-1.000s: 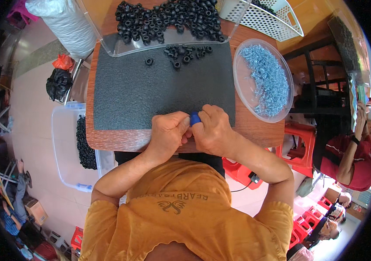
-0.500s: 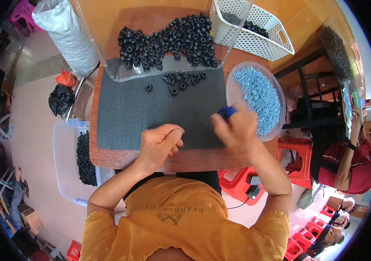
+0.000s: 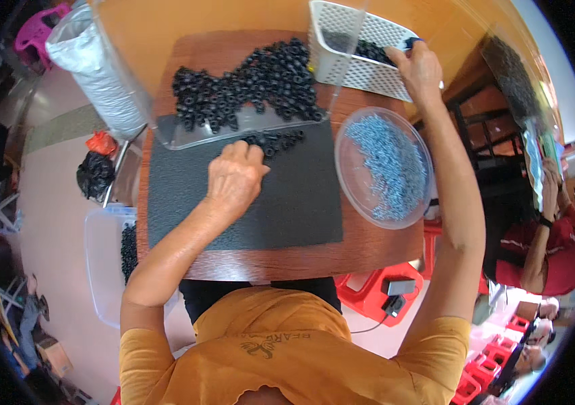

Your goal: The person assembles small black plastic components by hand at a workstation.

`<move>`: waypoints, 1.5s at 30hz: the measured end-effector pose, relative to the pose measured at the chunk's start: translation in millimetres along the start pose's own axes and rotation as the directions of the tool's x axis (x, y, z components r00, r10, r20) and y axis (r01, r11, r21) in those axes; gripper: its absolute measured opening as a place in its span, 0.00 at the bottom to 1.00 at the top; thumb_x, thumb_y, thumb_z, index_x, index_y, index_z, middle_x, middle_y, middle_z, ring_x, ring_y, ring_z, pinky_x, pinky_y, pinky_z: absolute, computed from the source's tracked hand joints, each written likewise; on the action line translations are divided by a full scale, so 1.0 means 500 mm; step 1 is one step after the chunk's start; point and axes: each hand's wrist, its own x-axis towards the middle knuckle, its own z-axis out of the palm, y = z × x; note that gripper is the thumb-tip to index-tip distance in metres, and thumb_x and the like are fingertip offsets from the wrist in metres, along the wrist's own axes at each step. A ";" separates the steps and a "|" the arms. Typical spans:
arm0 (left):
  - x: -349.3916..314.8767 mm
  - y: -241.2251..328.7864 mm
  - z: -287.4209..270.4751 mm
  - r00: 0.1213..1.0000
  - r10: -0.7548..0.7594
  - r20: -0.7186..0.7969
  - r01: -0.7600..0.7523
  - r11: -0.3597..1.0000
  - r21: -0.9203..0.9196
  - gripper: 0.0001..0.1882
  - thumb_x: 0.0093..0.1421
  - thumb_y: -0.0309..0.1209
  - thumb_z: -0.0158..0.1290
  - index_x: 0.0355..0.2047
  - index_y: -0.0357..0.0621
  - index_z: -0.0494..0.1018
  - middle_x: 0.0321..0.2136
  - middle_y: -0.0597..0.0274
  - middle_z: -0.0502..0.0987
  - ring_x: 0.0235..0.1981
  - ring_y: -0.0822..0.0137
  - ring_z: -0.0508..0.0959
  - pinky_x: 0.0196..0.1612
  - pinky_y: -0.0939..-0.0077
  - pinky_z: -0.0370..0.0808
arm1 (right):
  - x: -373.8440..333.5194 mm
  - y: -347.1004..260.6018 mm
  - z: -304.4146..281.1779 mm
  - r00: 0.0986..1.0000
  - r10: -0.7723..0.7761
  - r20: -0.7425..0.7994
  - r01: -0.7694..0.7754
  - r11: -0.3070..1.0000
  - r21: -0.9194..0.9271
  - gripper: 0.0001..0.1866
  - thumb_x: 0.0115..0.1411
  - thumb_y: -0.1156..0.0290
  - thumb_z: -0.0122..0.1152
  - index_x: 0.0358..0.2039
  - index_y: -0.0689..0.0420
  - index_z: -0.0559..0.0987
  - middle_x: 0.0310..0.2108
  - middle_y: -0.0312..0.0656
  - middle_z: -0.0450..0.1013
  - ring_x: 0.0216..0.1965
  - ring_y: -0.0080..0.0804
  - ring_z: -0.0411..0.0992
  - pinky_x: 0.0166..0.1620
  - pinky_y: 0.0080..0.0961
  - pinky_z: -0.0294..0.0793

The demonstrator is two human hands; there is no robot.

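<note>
My left hand [image 3: 237, 177] reaches over the dark mat [image 3: 287, 209]. Its curled fingers are down by a loose cluster of small black ring-shaped parts [image 3: 282, 143]; the fingertips are hidden. Over at the far right, my right hand [image 3: 423, 73] is at the rim of a white perforated basket [image 3: 371, 79] with black parts in it. That hand is closed around a small blue object [image 3: 411, 43], mostly hidden by the fingers. A larger pile of black parts [image 3: 247, 84] lies in the clear, open-fronted plastic bin [image 3: 186, 142].
A round clear tub [image 3: 355, 192] of silvery-blue screw-like pieces stands on the table's right side. On the floor at left are a clear box [image 3: 102, 283] and a white sack [image 3: 108, 94]. A red stool [image 3: 371, 304] stands by the table's near edge. Another person sits at right.
My right hand has gone from above the mat to the far basket, carrying the blue object. My left hand has moved forward to the loose black parts. The view has shifted slightly.
</note>
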 end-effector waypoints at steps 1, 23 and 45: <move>0.005 -0.001 0.006 1.000 -0.027 0.001 0.027 1.000 -0.009 0.16 0.40 0.29 0.63 0.28 0.40 0.70 0.24 0.55 0.70 0.28 0.55 0.74 0.28 0.64 0.71 | -0.024 -0.014 -0.004 0.999 0.051 -0.016 -0.050 0.996 0.080 0.23 0.49 0.54 0.62 0.22 0.67 0.75 0.25 0.58 0.73 0.30 0.55 0.73 0.35 0.44 0.70; -0.084 0.076 -0.071 0.645 -0.382 0.661 0.579 -0.320 -0.750 0.10 0.58 0.27 0.52 0.38 0.32 0.73 0.25 0.49 0.78 0.16 0.72 0.75 0.18 0.82 0.71 | -0.353 -0.055 -0.003 0.844 -0.499 0.196 0.405 0.833 0.377 0.08 0.38 0.83 0.56 0.20 0.62 0.68 0.22 0.47 0.67 0.29 0.48 0.66 0.31 0.38 0.67; -0.141 0.117 -0.070 0.810 -0.298 0.505 0.426 -0.293 -0.856 0.10 0.61 0.23 0.47 0.43 0.32 0.66 0.31 0.54 0.76 0.28 0.70 0.76 0.29 0.79 0.75 | -0.404 -0.301 -0.138 0.776 -0.222 0.591 -0.452 0.457 0.766 0.12 0.48 0.78 0.63 0.35 0.62 0.74 0.23 0.39 0.74 0.25 0.20 0.71 0.29 0.19 0.70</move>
